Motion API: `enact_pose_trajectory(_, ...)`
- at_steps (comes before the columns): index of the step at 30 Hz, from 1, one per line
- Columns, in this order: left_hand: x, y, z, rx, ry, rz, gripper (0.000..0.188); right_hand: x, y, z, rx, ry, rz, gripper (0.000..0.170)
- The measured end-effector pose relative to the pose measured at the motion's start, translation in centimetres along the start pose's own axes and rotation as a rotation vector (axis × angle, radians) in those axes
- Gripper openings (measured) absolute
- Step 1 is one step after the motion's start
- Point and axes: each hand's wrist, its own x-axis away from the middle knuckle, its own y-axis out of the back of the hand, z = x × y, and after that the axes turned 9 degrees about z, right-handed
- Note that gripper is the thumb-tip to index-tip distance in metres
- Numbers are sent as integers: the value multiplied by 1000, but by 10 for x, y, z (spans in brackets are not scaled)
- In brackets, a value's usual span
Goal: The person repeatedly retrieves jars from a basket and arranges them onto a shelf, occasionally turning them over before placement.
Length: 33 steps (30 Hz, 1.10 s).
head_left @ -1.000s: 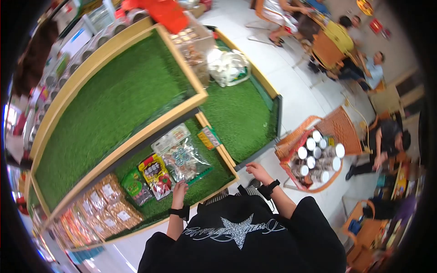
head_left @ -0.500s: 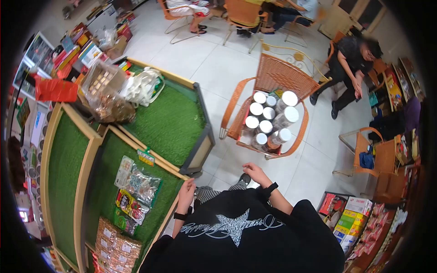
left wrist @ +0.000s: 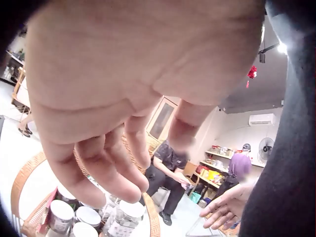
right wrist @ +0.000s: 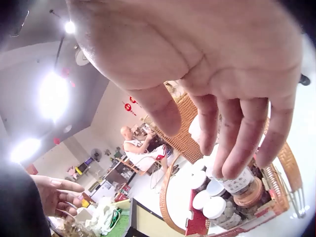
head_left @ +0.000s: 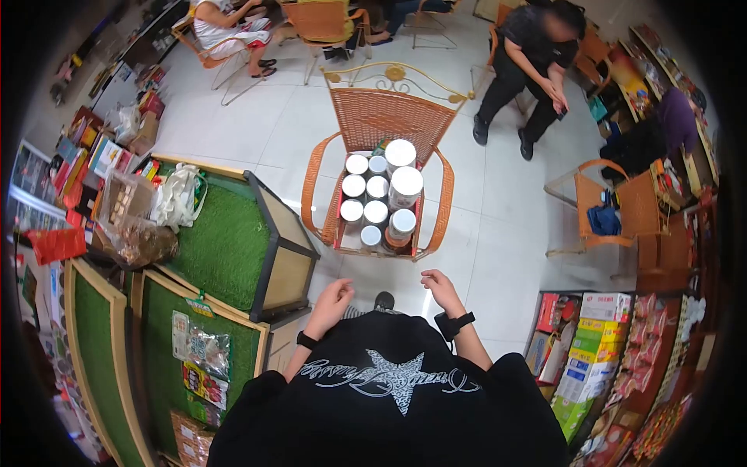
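Several clear jars with white lids (head_left: 376, 187) stand packed in a red box (head_left: 421, 222) on the seat of a wicker armchair (head_left: 389, 117). My left hand (head_left: 333, 302) hangs in front of the chair with nothing in it, its fingers loosely bent. To its right, my right hand (head_left: 441, 289) is likewise empty, fingers relaxed and apart from the jars. In the left wrist view, the jars (left wrist: 61, 212) show below the left fingertips. From the right wrist, white lids (right wrist: 215, 207) appear beyond the fingers, which overlap part of the box.
Left of me stands a display stand lined with green turf (head_left: 222, 257), bearing bagged snacks (head_left: 206, 350) and a white bag (head_left: 180, 194). Stacked cartons (head_left: 595, 358) line the right side. A seated person (head_left: 537, 70) is beyond the armchair, and another chair (head_left: 615, 206) stands at right.
The view has swung right, from the green display stand to the armchair, which now sits straight ahead and nearer. The left hand has moved away from the stand's edge. Both hands stay empty.
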Motion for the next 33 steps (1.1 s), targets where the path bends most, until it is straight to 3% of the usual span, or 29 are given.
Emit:
enact_pose_trajectory(2, -16, -3, -7, -55, -16, 129, 31, 4, 0, -8, -25, -15, -53, 28)
enact_pose_trajectory(7, -52, -12, -22, -75, -20, 180, 31, 25, 6, -4, 3, -60, -62, 30)
enact_pose_trajectory(12, -93, -14, -32, -27, -28, 224, 35, -1, 24, 10, 26, -64, -132, 33)
enact_pose_trajectory(16, -144, -7, -47, -62, -42, 265, 45, -50, 38, 51, 39, -20, -136, 47)
enact_pose_trajectory(17, -160, -4, -47, -75, -38, 276, 55, -63, 39, 62, 45, -15, -130, 54)
enact_pose_trajectory(22, -248, 5, -28, -111, -70, 279, 71, -140, 43, 96, 179, 16, -190, 73)
enact_pose_trajectory(25, -299, 12, -20, -4, 132, 309, 76, -182, 44, 116, 382, 78, -302, 86)
enact_pose_trajectory(30, -371, 6, -2, 147, 155, 225, 83, -235, 49, 140, 335, 49, -310, 90)
enact_pose_trajectory(33, -389, 10, -21, -23, 30, 318, 90, -267, 53, 114, 239, 66, -258, 86)
